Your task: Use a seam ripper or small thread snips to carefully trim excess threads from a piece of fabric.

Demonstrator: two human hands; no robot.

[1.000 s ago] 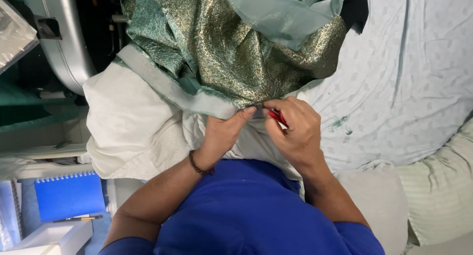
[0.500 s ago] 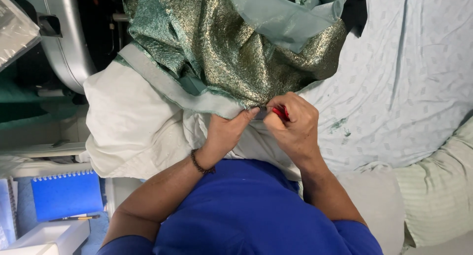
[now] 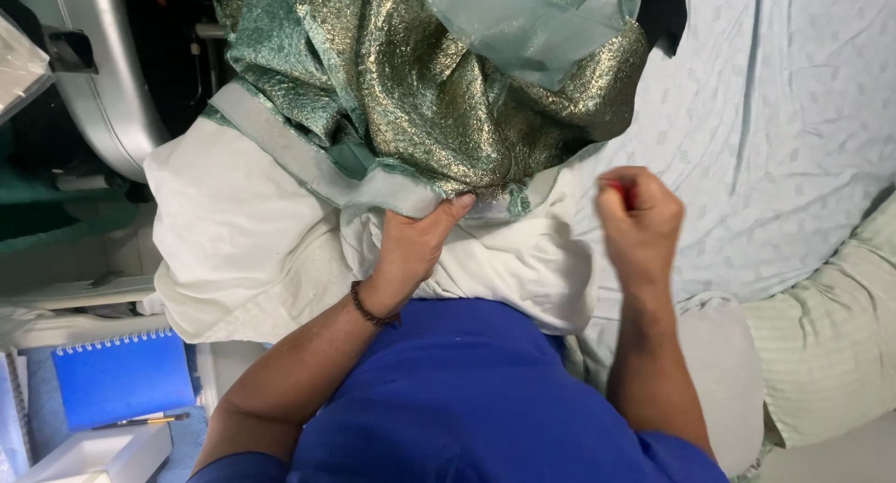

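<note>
A shiny green and gold fabric (image 3: 439, 100) with a pale green edging strip lies bunched over a white cloth (image 3: 252, 250) on my lap. My left hand (image 3: 415, 245) presses its thumb on the fabric's pale hem and grips the cloth beneath. Off to the right of the fabric, my right hand (image 3: 639, 222) is raised and closed around a small red tool (image 3: 616, 189), of which only the red tip shows. A beaded band circles my left wrist.
A pale blue patterned sheet (image 3: 775, 138) covers the surface at right, with a striped green pillow (image 3: 831, 352) below it. A blue spiral notebook (image 3: 121, 376) and a pen (image 3: 140, 420) lie at lower left. A curved grey metal frame (image 3: 112, 72) stands at upper left.
My right hand has pulled away from the hem to the right, carrying the red tool. My left hand stays on the hem. The view has shifted slightly.
</note>
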